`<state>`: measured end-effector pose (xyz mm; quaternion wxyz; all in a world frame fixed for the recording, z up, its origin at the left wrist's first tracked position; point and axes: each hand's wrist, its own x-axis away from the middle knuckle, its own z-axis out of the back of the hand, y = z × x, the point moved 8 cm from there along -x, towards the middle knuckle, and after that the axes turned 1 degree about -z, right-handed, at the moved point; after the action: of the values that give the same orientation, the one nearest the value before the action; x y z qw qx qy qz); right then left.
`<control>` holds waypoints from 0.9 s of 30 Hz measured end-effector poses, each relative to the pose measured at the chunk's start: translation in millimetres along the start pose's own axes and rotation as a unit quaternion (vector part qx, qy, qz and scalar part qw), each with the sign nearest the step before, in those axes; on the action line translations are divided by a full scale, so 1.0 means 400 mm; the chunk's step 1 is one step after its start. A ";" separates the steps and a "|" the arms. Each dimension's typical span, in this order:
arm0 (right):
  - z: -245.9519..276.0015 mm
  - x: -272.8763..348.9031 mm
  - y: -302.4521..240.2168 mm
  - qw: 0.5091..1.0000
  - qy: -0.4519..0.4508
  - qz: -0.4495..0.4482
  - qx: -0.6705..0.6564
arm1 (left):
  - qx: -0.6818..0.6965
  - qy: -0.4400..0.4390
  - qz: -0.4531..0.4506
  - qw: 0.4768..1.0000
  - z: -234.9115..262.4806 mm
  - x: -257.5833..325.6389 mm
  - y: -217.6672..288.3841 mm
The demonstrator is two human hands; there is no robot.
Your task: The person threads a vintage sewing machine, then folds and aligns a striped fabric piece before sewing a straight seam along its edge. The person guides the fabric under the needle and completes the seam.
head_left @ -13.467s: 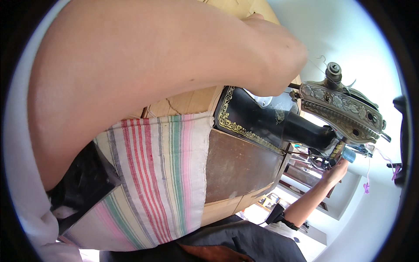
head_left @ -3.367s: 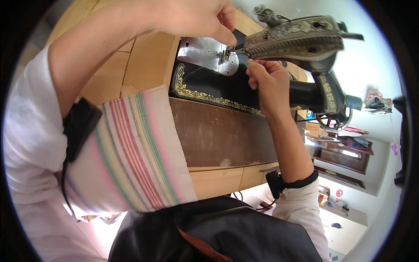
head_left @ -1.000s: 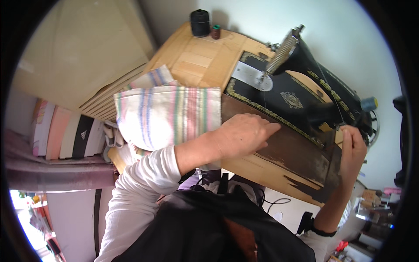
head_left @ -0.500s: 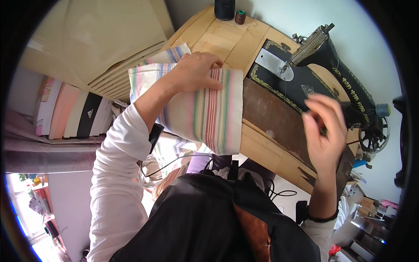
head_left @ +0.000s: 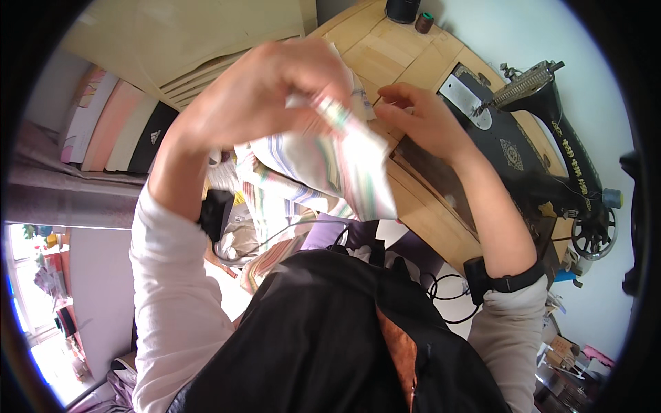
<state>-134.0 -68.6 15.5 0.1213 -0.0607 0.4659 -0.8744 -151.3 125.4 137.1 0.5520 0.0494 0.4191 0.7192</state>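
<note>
Beside the wooden table [head_left: 428,210], striped cloth [head_left: 365,172] slants, its corner pointing lower right.

Your light wooden table [head_left: 385,48] spreads from 12 round to 3 o'clock, with a dark brown panel [head_left: 441,180] along the side nearer you, towards 3. Between 2 and 3 o'clock sits the black sewing machine [head_left: 513,153], its bed trimmed in gold, and near 1 o'clock, by the far edge, a black thread cone [head_left: 403,10] stands just beside a smaller brown spool [head_left: 425,23]. At 12 you have the striped cloth [head_left: 365,172] at the table's left side — partly lifted, so you cannot tell how much rests on the wood.
</note>
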 end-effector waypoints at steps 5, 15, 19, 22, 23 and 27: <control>-0.050 -0.069 -0.041 0.995 0.005 -0.070 0.067 | -0.006 0.052 -0.003 0.999 0.038 0.129 0.092; -0.172 -0.167 -0.127 0.983 0.060 0.115 0.132 | 0.097 0.173 0.005 0.980 0.123 0.269 0.089; -0.109 -0.193 -0.148 0.988 0.096 0.101 0.067 | 0.086 0.293 0.000 0.952 0.244 0.423 0.096; -0.055 -0.203 -0.207 0.978 0.169 0.119 -0.019 | 0.020 0.286 -0.049 0.957 0.356 0.515 0.103; -0.037 -0.200 -0.238 0.966 0.202 0.156 -0.053 | 0.023 0.279 -0.065 0.958 0.395 0.541 0.102; 0.033 -0.229 -0.321 0.946 0.263 0.181 -0.062 | 0.070 0.336 -0.056 0.938 0.527 0.619 0.081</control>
<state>-62.8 14.6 130.1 0.1469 0.2490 0.5375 -0.7921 -158.5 446.6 197.3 0.4134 -0.1800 0.6314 0.6309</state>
